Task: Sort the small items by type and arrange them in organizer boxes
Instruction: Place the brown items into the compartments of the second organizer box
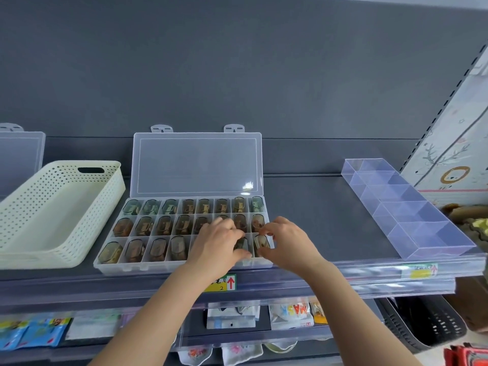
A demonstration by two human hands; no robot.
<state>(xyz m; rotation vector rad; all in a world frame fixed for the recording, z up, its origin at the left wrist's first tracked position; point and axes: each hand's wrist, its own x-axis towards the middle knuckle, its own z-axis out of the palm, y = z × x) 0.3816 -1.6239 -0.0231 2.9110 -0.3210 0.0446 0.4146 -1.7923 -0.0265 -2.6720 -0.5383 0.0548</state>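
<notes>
Shelf (317, 207): carrying everything, with the cream basket (39, 207) sitting left and the clear divided tray (422, 233) lying right.
Organizer box (113, 268): standing open between them, lid leaning back, small items (163, 224) filling the visible compartments.
Left hand (219, 244): bending its fingers into the near row; whether they are grasping anything, I cannot tell.
Right hand (287, 244): pinching the corner item (261, 244) between thumb and forefinger.
Doing it well: probably seating the piece straight, pressing lightly, keeping neighbours undisturbed.
</notes>
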